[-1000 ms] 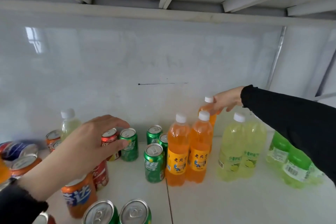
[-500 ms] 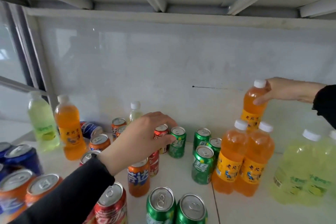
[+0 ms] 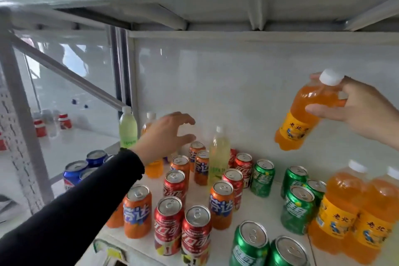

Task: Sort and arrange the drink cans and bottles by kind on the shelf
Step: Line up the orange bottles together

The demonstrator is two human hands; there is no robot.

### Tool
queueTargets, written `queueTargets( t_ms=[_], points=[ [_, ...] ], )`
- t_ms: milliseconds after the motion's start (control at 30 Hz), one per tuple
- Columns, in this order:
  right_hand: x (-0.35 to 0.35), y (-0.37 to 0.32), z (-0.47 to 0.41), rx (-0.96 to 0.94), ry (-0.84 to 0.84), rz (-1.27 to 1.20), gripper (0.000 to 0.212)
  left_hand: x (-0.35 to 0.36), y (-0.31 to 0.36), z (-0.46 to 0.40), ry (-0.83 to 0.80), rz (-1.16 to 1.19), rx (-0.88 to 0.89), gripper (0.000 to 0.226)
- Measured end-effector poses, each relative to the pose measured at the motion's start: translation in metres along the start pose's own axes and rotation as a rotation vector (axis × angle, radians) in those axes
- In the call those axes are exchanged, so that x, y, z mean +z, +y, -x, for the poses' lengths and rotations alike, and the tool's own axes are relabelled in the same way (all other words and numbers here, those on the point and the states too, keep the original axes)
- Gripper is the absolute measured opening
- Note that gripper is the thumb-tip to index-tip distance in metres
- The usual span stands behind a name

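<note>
Head view: right hand (image 3: 364,114) at the frame's right keeps its grip clamped on a tilted orange soda bottle (image 3: 302,119); left hand (image 3: 166,136), fingers apart, hovers above the cans at centre.

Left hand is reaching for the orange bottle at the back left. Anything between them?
Nothing visible. The left hand hovers open, in the air, just in front of the back-left orange bottle, above the cans. The hand itself hides most of the bottle. The nearest neighbour, a pale green bottle, stands to its left, off the path.
</note>
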State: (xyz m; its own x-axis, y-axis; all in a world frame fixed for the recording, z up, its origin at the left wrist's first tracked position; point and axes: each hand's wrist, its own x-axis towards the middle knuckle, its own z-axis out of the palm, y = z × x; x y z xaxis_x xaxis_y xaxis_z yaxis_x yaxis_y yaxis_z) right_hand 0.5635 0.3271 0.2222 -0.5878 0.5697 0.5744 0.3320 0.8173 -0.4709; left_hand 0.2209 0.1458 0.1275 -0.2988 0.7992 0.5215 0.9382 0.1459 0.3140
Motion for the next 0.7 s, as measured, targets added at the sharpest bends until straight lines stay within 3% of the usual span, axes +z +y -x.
queueTargets(
  t_ms=[167, 267, 367, 533, 700],
  points=[
    [0.025, -0.019, 0.01, -0.012, 0.067, 0.025, 0.095, -0.029, -0.097, -0.007, -0.001, -0.154, -0.291, 0.048],
    [0.043, -0.039, 0.016, 0.012, 0.13, 0.016, 0.092, -0.024, -0.14, -0.013, -0.123, -0.067, -0.45, 0.081],
    [0.06, -0.053, 0.022, 0.052, 0.179, -0.016, 0.091, -0.008, -0.163, -0.024, -0.192, 0.093, -0.501, 0.108],
    [0.086, -0.065, 0.035, 0.111, 0.25, -0.006, 0.06, 0.026, -0.17, -0.036, -0.282, 0.206, -0.428, 0.093],
    [0.096, -0.076, 0.051, 0.174, 0.314, -0.016, 0.046, 0.05, -0.183, -0.039, -0.277, 0.265, -0.505, 0.083]
  ],
)
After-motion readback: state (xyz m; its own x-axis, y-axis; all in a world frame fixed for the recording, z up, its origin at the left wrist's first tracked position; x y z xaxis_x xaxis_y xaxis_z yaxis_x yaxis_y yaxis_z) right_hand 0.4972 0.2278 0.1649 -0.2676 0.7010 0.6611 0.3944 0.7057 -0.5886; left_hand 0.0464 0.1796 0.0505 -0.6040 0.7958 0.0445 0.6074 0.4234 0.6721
